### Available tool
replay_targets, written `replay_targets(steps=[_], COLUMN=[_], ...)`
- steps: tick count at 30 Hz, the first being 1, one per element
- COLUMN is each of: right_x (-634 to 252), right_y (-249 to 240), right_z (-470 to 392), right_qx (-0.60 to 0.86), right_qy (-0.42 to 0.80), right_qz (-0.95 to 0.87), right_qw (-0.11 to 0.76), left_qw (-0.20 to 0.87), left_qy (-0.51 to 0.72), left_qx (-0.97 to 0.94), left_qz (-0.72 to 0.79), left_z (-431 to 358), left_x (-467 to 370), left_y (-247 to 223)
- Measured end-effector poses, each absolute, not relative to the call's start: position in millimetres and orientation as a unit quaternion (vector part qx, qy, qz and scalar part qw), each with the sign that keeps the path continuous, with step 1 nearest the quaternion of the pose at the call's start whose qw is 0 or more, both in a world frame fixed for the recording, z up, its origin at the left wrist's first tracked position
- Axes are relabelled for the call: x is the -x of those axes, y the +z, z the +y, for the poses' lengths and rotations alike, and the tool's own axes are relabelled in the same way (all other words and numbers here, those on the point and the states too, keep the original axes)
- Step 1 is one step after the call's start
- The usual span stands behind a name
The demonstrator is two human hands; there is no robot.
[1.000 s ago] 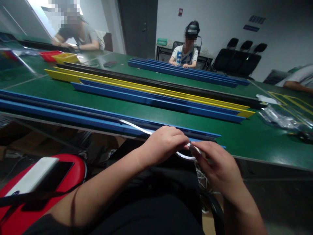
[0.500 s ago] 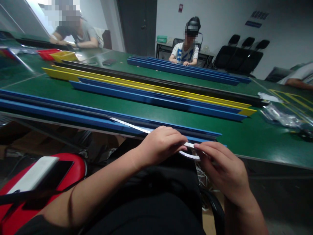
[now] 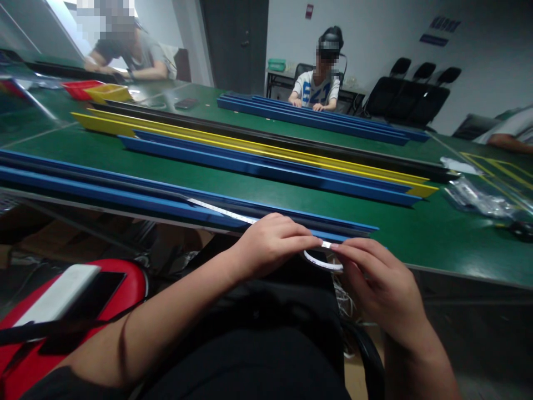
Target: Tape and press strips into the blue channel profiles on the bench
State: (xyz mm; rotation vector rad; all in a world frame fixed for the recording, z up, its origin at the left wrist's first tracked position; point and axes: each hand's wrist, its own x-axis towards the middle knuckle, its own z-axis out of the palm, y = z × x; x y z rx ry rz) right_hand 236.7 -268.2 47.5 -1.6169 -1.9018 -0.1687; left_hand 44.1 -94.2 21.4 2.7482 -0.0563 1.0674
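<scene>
Left hand: fingers curled down and closed on the white strip, thumb hidden under them. Right hand: just right of it, thumb and fingers nearly together, pinching the same strip; lower fingers are in shadow, hard to separate. Short piece of strip shows between the fingertips. A loop hangs just below, its ends lost behind both hands.

Left of the left hand, strip runs out over the near blue channel. A dark band lies along the channel's inside; can't tell whether the strip joins it. Channel is cut off at frame left, partly covered by the left hand.

Beyond the hands, on the green counter: second blue channel, then yellow channel, mostly hidden behind it, then black channel. Right of those, clear plastic bags, contents unreadable.

Well left of and below the left hand: red stool, cut off by the frame, with a white box and a dark flat object on it, partly behind a black strap.
</scene>
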Motion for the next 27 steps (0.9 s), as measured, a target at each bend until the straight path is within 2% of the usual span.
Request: replay_targets(steps=[15, 27], right_x=[-242.0, -256.9], right_y=[49.0, 55.1], right_z=[-258.1, -251.2], right_qx=[0.627, 0.619], right_qy=[-0.104, -0.121], right_qz=[-0.698, -0.718], right_qw=[0.33, 0.295], left_qw=[0.076, 0.049], left_qy=[0.382, 0.365], left_qx=[-0.92, -0.918], left_qz=[0.038, 0.148], left_z=[-57.9, -32.8], left_x=[-14.3, 7.4], left_y=[6.5, -0.9])
